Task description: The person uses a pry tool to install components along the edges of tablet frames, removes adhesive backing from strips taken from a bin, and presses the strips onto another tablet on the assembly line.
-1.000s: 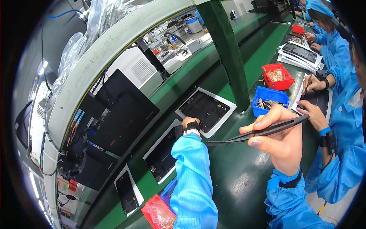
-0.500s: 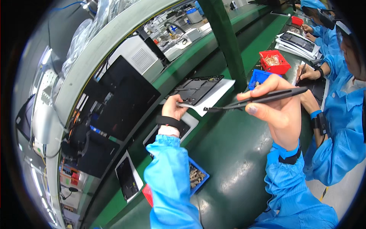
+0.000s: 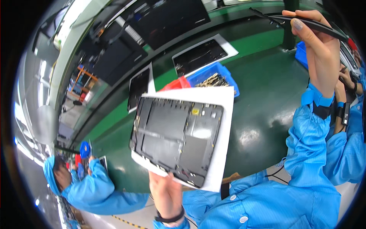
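Observation:
A black tablet back housing (image 3: 164,118) lies inner side up on a white foam-like sheet (image 3: 225,133), tilted over the bench's near edge. My left hand (image 3: 166,191) grips the sheet and housing together at their lower edge; its fingers beneath are hidden. Up at the right, my right hand (image 3: 318,42) pinches black tweezers (image 3: 324,28) well apart from the housing. A thin dark strip-like part (image 3: 263,16) shows at the tweezer tips, too small to name.
Beyond the housing stand a blue bin (image 3: 225,72) of small parts and a red bin (image 3: 177,84). Two dark panels on white sheets, one a flat panel (image 3: 200,55), lie further back. Co-workers in blue sit left (image 3: 87,187) and right (image 3: 349,141). A blue bin (image 3: 301,55) stands by the post.
My left hand has brought the housing and sheet from the bench's far side toward me. The view has swung left. My right hand still holds the tweezers, now raised at the upper right.

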A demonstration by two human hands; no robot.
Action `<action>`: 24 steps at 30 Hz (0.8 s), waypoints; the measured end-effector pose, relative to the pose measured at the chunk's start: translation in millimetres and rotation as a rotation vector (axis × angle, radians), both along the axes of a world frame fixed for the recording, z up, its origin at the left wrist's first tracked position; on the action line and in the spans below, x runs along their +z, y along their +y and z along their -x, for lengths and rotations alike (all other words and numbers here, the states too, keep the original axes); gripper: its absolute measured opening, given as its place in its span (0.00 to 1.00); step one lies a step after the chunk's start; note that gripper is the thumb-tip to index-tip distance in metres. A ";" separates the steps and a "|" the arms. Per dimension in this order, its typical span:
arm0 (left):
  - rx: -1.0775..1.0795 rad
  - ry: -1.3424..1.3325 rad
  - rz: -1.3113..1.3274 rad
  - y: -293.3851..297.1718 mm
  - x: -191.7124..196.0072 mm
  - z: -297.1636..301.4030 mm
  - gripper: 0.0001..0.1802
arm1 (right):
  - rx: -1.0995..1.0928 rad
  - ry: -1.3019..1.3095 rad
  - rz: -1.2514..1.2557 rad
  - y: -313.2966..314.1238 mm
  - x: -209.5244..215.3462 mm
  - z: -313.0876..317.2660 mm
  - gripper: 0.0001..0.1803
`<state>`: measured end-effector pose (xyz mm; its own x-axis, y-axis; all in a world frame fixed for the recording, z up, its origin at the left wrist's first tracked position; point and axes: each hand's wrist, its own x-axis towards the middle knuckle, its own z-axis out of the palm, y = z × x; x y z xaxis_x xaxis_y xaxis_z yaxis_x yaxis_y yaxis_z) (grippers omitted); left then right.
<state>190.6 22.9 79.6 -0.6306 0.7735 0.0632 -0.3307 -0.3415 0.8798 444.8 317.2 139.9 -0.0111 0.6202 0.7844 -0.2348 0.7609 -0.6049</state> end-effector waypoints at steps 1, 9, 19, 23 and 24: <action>0.051 -0.038 0.034 -23.3 -12.7 -9.5 0.29 | 0.026 -0.013 -0.001 -2.5 1.0 5.7 0.11; 0.186 -0.430 0.250 -67.1 -74.9 -64.7 0.24 | 0.059 -0.081 -0.078 -59.8 4.5 73.4 0.10; -0.468 -0.856 0.418 -64.3 -75.6 -64.9 0.15 | 0.770 -0.497 0.334 -89.3 -30.5 121.5 0.10; -0.821 -0.486 0.602 -84.2 -84.6 -47.3 0.21 | 0.779 -0.613 0.382 -95.4 -69.7 140.5 0.10; -0.826 -0.496 0.604 -83.9 -77.4 -40.3 0.21 | 0.785 -0.627 0.356 -96.1 -79.9 146.8 0.11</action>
